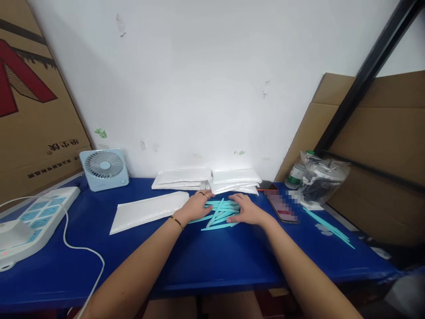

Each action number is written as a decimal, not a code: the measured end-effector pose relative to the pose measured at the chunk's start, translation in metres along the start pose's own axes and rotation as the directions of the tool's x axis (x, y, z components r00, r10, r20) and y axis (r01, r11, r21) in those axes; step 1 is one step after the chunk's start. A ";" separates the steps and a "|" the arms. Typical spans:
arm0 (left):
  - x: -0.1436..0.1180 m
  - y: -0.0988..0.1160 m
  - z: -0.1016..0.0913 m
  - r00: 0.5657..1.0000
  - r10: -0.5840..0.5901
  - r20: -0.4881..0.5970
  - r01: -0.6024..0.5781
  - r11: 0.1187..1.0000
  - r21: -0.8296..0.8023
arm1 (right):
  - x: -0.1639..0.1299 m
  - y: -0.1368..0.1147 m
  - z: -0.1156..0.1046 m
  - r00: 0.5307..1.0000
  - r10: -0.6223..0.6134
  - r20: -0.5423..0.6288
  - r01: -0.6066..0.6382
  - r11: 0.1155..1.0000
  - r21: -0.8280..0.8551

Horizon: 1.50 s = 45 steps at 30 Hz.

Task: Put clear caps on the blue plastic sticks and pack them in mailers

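You have turquoise strips under your hands on a deep blue table, white padded envelopes stacked at its far edge, a pale blue fan toward the far left corner, and a brown cardboard box with a red pattern beyond the left edge.

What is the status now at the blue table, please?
Left hand and right hand flat on teal strips, one each side. White envelope lies left, phone right; neither touching.
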State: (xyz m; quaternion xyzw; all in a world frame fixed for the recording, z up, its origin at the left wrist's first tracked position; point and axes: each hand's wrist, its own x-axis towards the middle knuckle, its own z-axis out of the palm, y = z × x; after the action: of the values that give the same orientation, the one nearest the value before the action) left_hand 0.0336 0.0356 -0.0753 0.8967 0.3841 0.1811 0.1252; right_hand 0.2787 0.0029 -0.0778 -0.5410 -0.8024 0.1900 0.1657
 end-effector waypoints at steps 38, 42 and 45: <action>0.013 -0.020 0.007 0.843 -0.538 0.027 0.148 0.183 -0.972 | 0.050 -0.029 0.015 0.995 0.072 -0.063 -0.015 0.763 0.646; 0.008 -0.022 0.007 0.790 -0.530 -0.308 0.182 0.682 -0.708 | 0.057 -0.018 0.020 0.985 0.149 -0.083 -0.048 0.711 0.701; 0.004 -0.015 0.007 0.914 -0.132 -0.384 0.079 0.986 -0.150 | 0.055 -0.010 0.021 0.989 0.122 -0.085 -0.025 0.697 0.716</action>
State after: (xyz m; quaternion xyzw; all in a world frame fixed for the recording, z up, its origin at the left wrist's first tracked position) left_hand 0.0294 0.0480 -0.0859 0.8098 0.4367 0.3749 0.1138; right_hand 0.2407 0.0484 -0.0879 -0.4772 -0.6318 0.4577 0.4046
